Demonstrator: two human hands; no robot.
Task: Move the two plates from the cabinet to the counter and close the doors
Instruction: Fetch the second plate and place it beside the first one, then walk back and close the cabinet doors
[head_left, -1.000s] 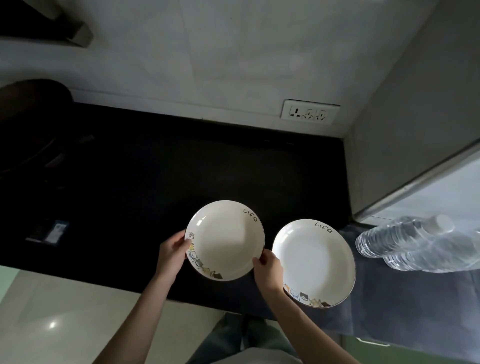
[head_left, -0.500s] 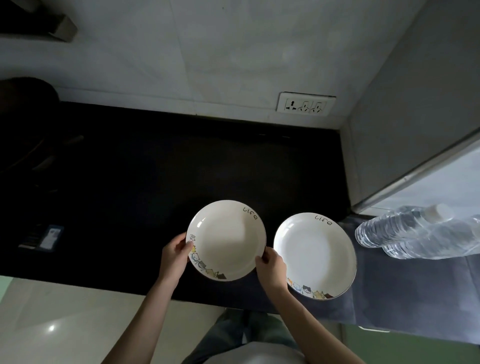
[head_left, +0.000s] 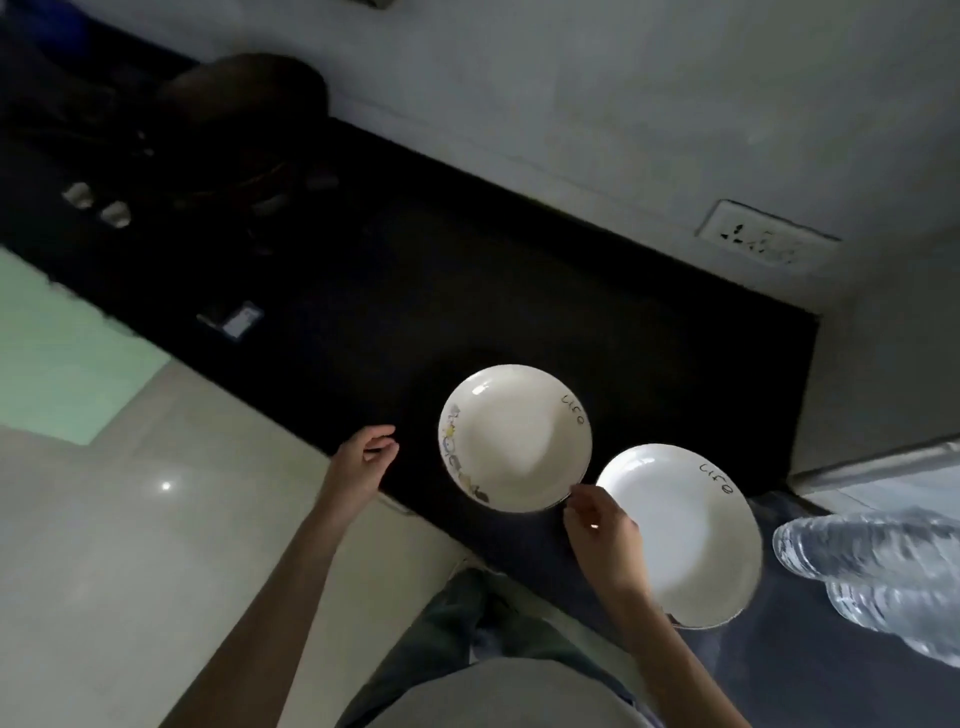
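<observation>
The left hand (head_left: 363, 462) hangs free just off the near edge of the desk (head_left: 519, 291), fingers loosely curled around nothing, wrist bent back toward the body. The right hand (head_left: 602, 535) sits between the two plates, fingertips close to the rim of the left plate (head_left: 514, 436); whether they touch it or have let go I cannot tell. Its forearm crosses over the near side of the right plate (head_left: 691, 530).

Both plates lie on the dark desk, rims almost meeting, near the front edge. The cabinet and its doors are out of view, so closing them looks like the step left.

The risk, as I judge it, is the right wrist or sleeve catching a rim as it pulls away, sliding a plate toward the edge or against the water bottles (head_left: 878, 561) just beside.
</observation>
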